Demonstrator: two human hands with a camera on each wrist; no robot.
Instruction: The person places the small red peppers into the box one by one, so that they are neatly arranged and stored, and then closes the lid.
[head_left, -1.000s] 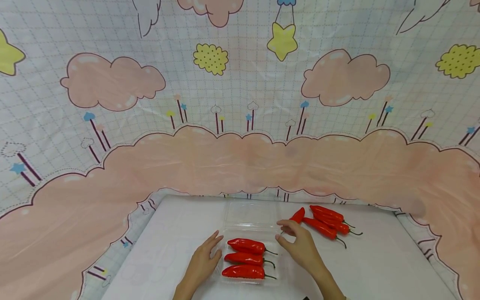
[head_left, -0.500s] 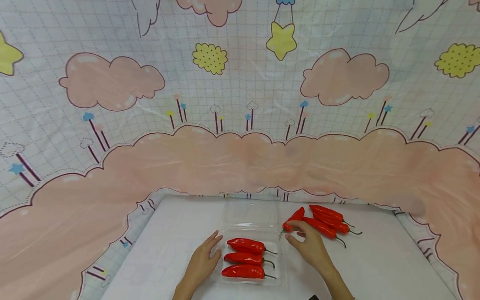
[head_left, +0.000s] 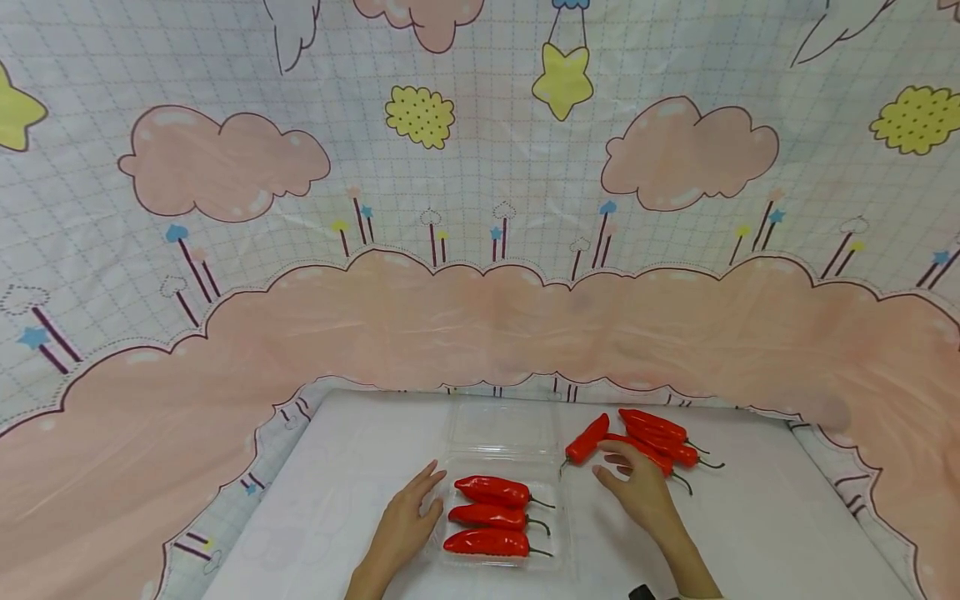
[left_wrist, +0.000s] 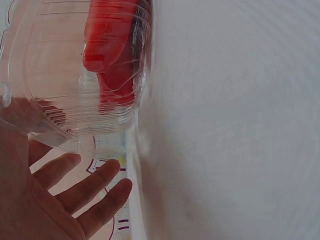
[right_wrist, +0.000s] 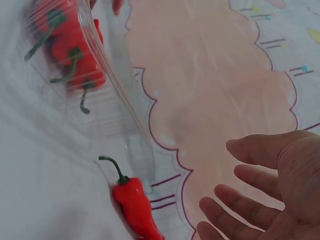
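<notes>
A clear, thin-walled plastic clamshell box [head_left: 566,546] sits on the smooth white table [head_left: 330,492], its flat lid [head_left: 502,427] laid back to the far side. In the box lie three glossy red chilli peppers [head_left: 489,517], tapered and side by side, their thin, curved green stems to the right. The left hand [head_left: 405,521] is at the box's finely ribbed left wall, fingers spread and relaxed, grasping nothing; whether the skin touches the plastic I cannot tell. The right hand [head_left: 637,483] has its fingers loosely bent and apart, holding nothing, in front of a heap of three more chillies [head_left: 654,425] at the far right. Between box and heap lies a single chilli [head_left: 585,442], smooth and plump, its stem toward the near left. Behind hangs a wrinkled cloth backdrop [head_left: 480,321] with a scalloped peach band.
</notes>
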